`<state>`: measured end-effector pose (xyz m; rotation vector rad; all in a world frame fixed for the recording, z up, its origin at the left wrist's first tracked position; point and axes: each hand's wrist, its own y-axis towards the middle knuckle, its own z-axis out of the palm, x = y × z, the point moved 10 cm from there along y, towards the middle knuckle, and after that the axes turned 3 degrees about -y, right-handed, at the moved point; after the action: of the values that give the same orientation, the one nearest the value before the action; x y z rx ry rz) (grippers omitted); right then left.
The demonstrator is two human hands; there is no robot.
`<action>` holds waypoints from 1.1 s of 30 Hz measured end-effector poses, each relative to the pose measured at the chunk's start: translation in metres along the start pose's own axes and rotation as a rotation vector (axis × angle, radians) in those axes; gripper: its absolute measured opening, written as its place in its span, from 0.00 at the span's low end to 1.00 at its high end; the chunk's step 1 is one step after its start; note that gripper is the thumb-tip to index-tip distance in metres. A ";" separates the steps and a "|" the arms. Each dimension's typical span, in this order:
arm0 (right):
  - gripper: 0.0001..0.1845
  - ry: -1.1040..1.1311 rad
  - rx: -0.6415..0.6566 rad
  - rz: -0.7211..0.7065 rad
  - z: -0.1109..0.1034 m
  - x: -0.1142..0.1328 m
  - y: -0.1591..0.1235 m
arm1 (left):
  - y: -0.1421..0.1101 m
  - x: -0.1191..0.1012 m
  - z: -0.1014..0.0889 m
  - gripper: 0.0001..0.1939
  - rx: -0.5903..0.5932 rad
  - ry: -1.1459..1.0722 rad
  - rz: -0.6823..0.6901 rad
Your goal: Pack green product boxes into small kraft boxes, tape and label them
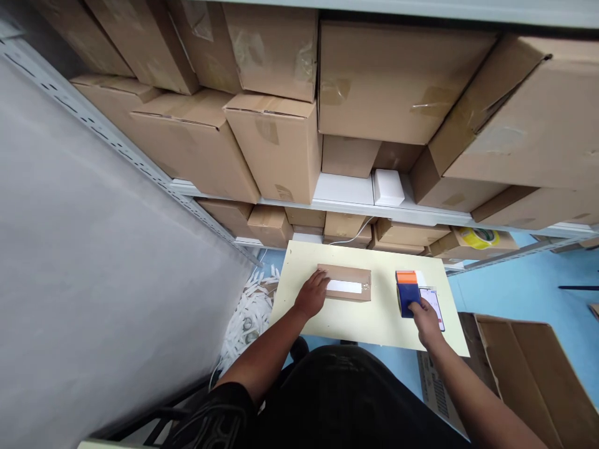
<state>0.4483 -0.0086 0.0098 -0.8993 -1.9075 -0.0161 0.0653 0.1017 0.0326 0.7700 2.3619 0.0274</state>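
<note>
A small flat cardboard box (344, 274) lies on the pale yellow table (369, 324), with a white label (344, 286) on top and clear tape at its right end. My left hand (312, 293) grips the left end of this box, fingers over its top. Farther right, my right hand (423, 315) is closed on the lower end of a blue and orange tape dispenser (409, 298), held just over the table. A phone (433, 302) with a lit screen lies beside the dispenser, partly covered by my right hand.
Shelves ahead hold stacked cardboard boxes (271, 146) and a small white box (388, 188). A yellow tape roll (480, 237) sits at the right. White paper scraps (248, 318) heap on the floor by the left wall. A large carton (533, 368) stands right of the table.
</note>
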 end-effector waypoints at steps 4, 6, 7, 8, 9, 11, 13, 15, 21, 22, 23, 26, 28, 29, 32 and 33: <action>0.23 0.140 0.234 -0.136 0.034 0.082 -0.001 | 0.003 0.003 -0.003 0.21 -0.045 -0.021 0.014; 0.26 0.038 0.371 -0.224 0.060 0.121 -0.006 | 0.005 0.004 -0.004 0.19 -0.045 -0.046 0.013; 0.27 -0.036 0.428 -0.270 0.074 0.137 -0.010 | 0.006 0.005 -0.005 0.19 -0.042 -0.062 0.008; 0.27 -0.109 0.478 -0.311 0.088 0.150 -0.014 | 0.007 0.006 -0.005 0.18 -0.038 -0.081 0.000; 0.27 -0.175 0.522 -0.345 0.102 0.160 -0.017 | 0.008 0.008 -0.006 0.18 -0.036 -0.105 -0.012; 0.28 -0.283 0.597 -0.382 0.128 0.171 -0.024 | 0.010 0.012 -0.009 0.18 -0.037 -0.177 -0.044; 0.29 -0.372 0.652 -0.399 0.150 0.174 -0.029 | 0.013 0.018 -0.012 0.18 -0.040 -0.288 -0.096; 0.29 -0.451 0.686 -0.414 0.166 0.174 -0.031 | 0.016 0.028 -0.015 0.15 -0.043 -0.447 -0.201; 0.29 -0.580 0.715 -0.456 0.183 0.177 -0.032 | 0.015 0.045 -0.021 0.19 -0.116 -1.031 -0.626; 0.29 -0.596 0.712 -0.451 0.183 0.177 -0.031 | 0.016 0.043 -0.021 0.18 -0.115 -1.071 -0.661; 0.29 -0.611 0.708 -0.444 0.184 0.176 -0.030 | 0.016 0.040 -0.021 0.16 -0.111 -1.093 -0.691; 0.29 -0.642 0.699 -0.436 0.184 0.175 -0.028 | 0.016 0.033 -0.018 0.08 -0.099 -1.127 -0.762; 0.28 -0.659 0.695 -0.445 0.184 0.177 -0.029 | 0.015 0.033 -0.016 0.07 -0.104 -1.128 -0.791; 0.28 -0.673 0.690 -0.454 0.184 0.179 -0.030 | 0.014 0.035 -0.017 0.07 -0.110 -1.109 -0.801; 0.29 -0.759 0.679 -0.493 0.185 0.188 -0.036 | 0.011 0.042 -0.017 0.05 -0.135 -1.011 -0.813; 0.30 -0.794 0.680 -0.508 0.186 0.191 -0.038 | 0.011 0.044 -0.017 0.05 -0.141 -0.985 -0.811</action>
<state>0.2368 0.1443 0.0776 0.0952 -2.5619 0.7339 0.0339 0.1370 0.0231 -0.2720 1.5241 -0.4221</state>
